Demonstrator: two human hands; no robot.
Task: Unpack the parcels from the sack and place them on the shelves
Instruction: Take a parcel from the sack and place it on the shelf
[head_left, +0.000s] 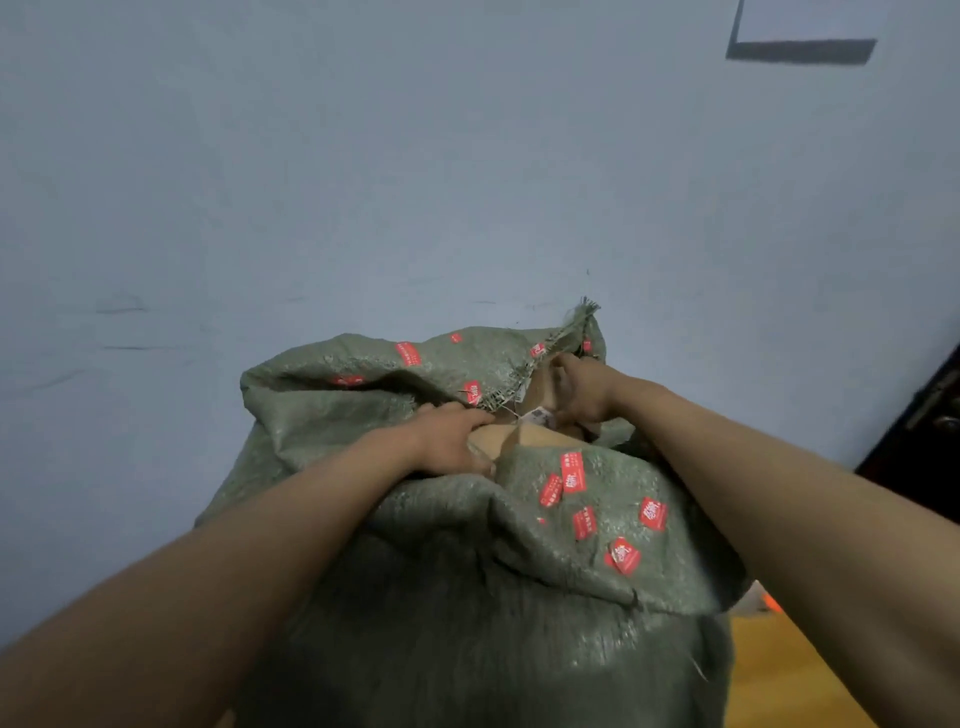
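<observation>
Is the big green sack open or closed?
Open. Both hands reach into the green sack's mouth, and a brown cardboard parcel shows inside it.

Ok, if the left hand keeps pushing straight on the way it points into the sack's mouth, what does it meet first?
Most likely the brown cardboard parcel just past the left hand, whose fingers curl at the sack opening. Beyond it sits the right hand, but depth inside the opening is hard to judge.

I'm in a bare storage room: plain wall behind the woven sack, orange floor beside it.
</observation>
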